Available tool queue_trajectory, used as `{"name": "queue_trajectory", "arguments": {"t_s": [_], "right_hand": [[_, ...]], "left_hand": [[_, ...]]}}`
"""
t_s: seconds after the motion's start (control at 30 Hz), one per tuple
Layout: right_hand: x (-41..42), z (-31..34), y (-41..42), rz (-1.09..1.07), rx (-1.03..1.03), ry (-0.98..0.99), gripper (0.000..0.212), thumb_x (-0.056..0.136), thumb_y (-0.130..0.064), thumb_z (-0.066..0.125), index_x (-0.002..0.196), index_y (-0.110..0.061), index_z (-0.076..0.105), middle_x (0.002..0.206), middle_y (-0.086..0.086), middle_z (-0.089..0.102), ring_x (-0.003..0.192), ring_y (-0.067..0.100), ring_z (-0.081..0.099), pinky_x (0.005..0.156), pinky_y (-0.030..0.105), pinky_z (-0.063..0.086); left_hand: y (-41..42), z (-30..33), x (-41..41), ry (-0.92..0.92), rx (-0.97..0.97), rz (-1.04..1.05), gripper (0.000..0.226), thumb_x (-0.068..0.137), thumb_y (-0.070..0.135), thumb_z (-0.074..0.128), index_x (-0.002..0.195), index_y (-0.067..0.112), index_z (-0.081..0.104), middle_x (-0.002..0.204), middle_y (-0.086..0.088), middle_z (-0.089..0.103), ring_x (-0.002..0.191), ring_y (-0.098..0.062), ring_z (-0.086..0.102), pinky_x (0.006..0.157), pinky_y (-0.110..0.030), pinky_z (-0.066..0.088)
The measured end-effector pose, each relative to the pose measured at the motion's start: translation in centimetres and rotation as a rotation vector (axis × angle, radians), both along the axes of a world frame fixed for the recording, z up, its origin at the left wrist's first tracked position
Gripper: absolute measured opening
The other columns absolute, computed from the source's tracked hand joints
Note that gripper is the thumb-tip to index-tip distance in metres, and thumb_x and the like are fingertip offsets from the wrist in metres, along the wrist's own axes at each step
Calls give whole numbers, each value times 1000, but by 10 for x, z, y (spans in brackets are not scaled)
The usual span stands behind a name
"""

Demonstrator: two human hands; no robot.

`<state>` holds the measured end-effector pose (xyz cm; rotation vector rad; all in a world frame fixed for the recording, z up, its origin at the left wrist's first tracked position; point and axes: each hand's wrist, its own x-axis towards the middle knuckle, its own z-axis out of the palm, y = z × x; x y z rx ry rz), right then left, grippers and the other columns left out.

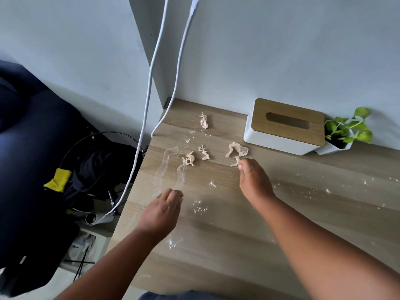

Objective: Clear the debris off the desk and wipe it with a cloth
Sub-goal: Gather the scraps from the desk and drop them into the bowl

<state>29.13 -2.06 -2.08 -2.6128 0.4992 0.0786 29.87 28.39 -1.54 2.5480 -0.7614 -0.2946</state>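
Observation:
Several crumpled pinkish paper scraps lie on the wooden desk (281, 213): one far back (204, 120), two in the middle (188, 159) (204, 152), and a larger one (236, 148) near the tissue box. My right hand (253, 180) pinches a small scrap (235, 161) at its fingertips. My left hand (161, 211) rests flat on the desk near its left edge, fingers straight, beside white powder smears (171, 169). White crumbs (200, 208) are scattered over the surface. No cloth is in view.
A white tissue box with a wooden lid (285, 126) and a small potted plant (344, 131) stand against the back wall. Two white cables (151, 105) hang past the desk's left edge. Dark bags and a wire frame sit on the floor at left.

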Motion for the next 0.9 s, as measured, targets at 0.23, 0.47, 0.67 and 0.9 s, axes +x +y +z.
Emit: {"name": "queue_trajectory", "arguments": {"t_s": [0.23, 0.47, 0.67, 0.9], "right_hand": [[22, -15, -10, 54, -226, -55, 57, 87, -57, 66, 129, -19, 58, 109, 13, 52, 99, 34, 55, 79, 41, 53], [44, -37, -21, 106, -362, -42, 91, 75, -82, 56, 144, -23, 46, 109, 10, 47, 98, 31, 51, 83, 41, 50], [52, -47, -15, 124, -399, -62, 68, 86, -72, 51, 133, -23, 52, 105, 10, 49, 90, 33, 53, 75, 41, 49], [57, -43, -15, 182, -444, -120, 16, 87, -22, 73, 91, -10, 65, 84, 16, 60, 73, 37, 59, 59, 44, 49]], "left_hand": [[-45, -12, 68, -86, 95, 43, 43, 94, 38, 65, 123, 9, 55, 106, -14, 61, 91, -38, 65, 65, -44, 58], [-89, -28, 112, -125, 273, 71, 70, 94, 63, 49, 132, 5, 47, 109, -21, 57, 98, -38, 57, 87, -46, 49], [-127, -36, 119, -150, 380, -19, 71, 96, 68, 38, 140, 13, 33, 122, -16, 49, 108, -30, 55, 75, -39, 55], [-130, -47, 122, -293, 366, -213, 35, 102, 43, 47, 109, 10, 55, 102, -13, 60, 84, -30, 63, 50, -39, 53]]}}
